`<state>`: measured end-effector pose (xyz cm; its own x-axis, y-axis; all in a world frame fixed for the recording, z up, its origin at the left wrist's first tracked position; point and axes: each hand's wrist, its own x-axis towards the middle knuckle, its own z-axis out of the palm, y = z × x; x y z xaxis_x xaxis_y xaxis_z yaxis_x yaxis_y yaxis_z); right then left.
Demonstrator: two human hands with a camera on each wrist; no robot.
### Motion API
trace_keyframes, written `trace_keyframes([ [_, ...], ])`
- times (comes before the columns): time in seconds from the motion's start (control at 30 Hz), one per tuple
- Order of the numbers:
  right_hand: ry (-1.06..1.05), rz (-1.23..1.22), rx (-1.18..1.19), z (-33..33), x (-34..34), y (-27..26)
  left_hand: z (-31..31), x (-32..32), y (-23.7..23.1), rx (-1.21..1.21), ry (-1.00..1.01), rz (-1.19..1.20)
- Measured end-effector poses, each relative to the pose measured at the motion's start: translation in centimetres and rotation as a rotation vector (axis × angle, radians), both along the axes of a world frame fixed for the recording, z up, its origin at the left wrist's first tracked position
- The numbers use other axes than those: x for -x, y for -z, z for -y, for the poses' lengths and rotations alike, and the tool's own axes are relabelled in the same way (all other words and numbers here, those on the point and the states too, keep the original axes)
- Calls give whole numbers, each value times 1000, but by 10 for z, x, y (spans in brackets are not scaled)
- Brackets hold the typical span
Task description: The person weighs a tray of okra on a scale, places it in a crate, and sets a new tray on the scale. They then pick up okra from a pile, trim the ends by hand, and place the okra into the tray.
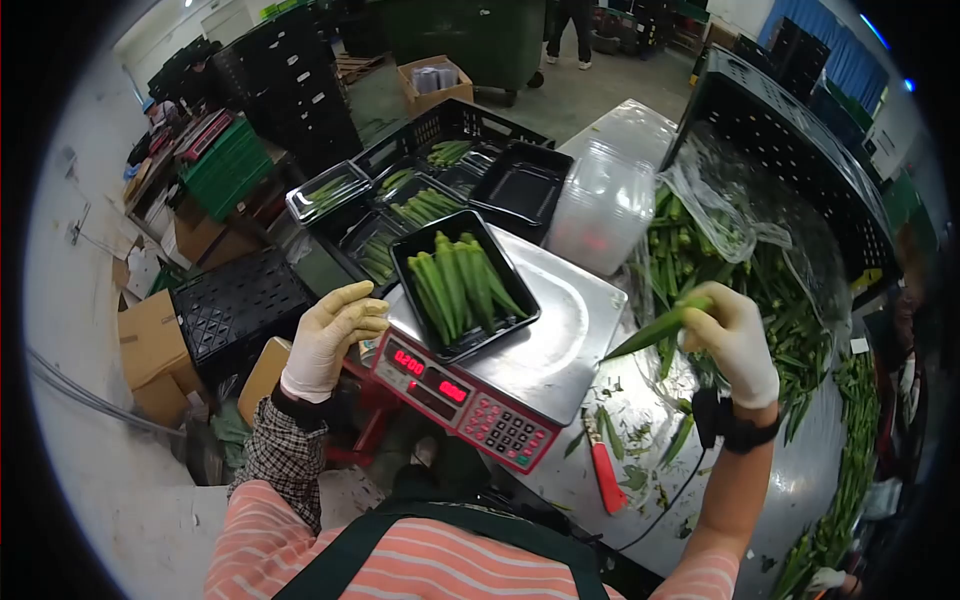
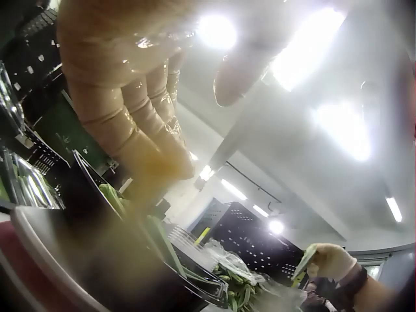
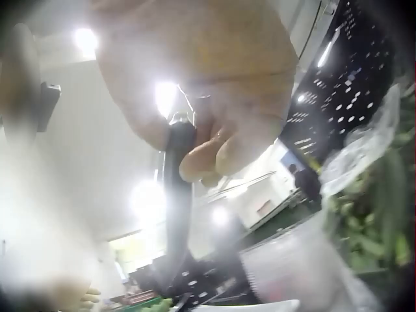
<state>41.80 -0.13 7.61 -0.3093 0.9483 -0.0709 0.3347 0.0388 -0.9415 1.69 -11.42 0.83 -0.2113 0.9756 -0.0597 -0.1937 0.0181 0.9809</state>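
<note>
My gloved right hand [image 1: 735,345] pinches an okra pod [image 1: 650,332] by its stem end, its tip pointing left over the scale's right edge. In the right wrist view the same okra pod [image 3: 177,195] hangs dark and blurred from thumb and fingers. A black tray [image 1: 465,350] holding a row of okra sits tilted on the steel plate of a red scale [image 1: 590,310], whose display reads 0.200. Just left of that tray, my gloved left hand [image 1: 335,335] is held up with loosely bent fingers and nothing in them.
A big heap of okra [image 1: 790,290] spills from a plastic bag and black crate [image 1: 790,150] at right. Clear plastic lids [image 1: 600,205] stand stacked behind the scale, beside empty black trays [image 1: 520,185]. Filled packs lie in a crate at back left. A red-handled knife [image 1: 607,475] lies among trimmings.
</note>
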Motion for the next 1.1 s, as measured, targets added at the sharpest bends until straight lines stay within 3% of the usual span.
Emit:
trace_keyframes([
  [0.03,-168,137,-5,-8,26,-12,2,10,2,2,-3,5],
  [0.13,-378,324,-194,-41,117,-19,7,43,14,-9,22,69],
  [0.23,-513,540,-16,-71,197,1,7,78,30,11,14,113],
  [0.3,-532,837,-48,-81,234,17,1,100,33,21,42,146],
  [0.37,-377,813,-282,-87,237,28,-5,124,35,21,47,157],
  [0.5,-53,391,-48,-60,203,-7,-25,174,43,0,65,121],
  [0.57,21,498,-78,-50,169,-4,-37,190,47,-13,105,129],
  [0.67,130,476,-69,-34,128,16,-57,196,47,-3,150,143],
  [0.77,226,474,-112,-12,138,24,-75,188,49,2,223,152],
  [0.83,175,519,-201,-5,166,28,-83,180,48,-2,270,165],
  [0.9,18,506,-497,-7,195,44,-87,174,49,-23,268,168],
  [1.03,-141,874,-550,-11,245,63,-76,166,52,14,205,120],
  [1.1,-133,813,-585,-10,245,74,-71,165,55,46,181,124],
])
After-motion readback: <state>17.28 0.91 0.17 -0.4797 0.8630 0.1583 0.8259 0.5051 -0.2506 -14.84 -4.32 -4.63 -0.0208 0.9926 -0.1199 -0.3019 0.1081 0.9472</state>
